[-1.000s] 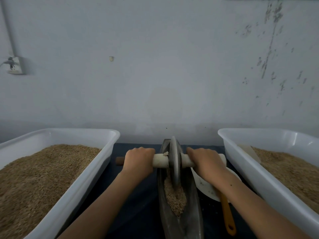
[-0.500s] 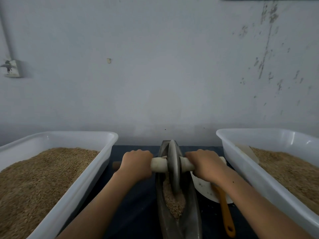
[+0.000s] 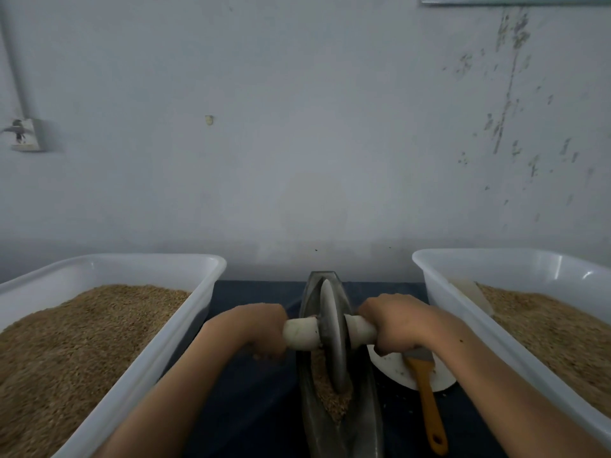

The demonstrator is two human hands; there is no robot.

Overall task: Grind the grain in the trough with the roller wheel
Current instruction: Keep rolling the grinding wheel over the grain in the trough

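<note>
The left hand (image 3: 254, 328) curls its fingers round the left end of the pale cylindrical handle (image 3: 301, 333); the right hand (image 3: 395, 323) grips the right end; between them the grey metal roller wheel (image 3: 332, 338) stands upright in the dark narrow boat-shaped trough (image 3: 363, 404), its lower rim in the tan crushed grain (image 3: 330, 399); white plastic tubs of grain (image 3: 82, 342) flank both sides.

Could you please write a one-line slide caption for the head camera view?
Both hands, left and right, hold the roller wheel axle, the wheel standing in the grain-filled trough.
</note>
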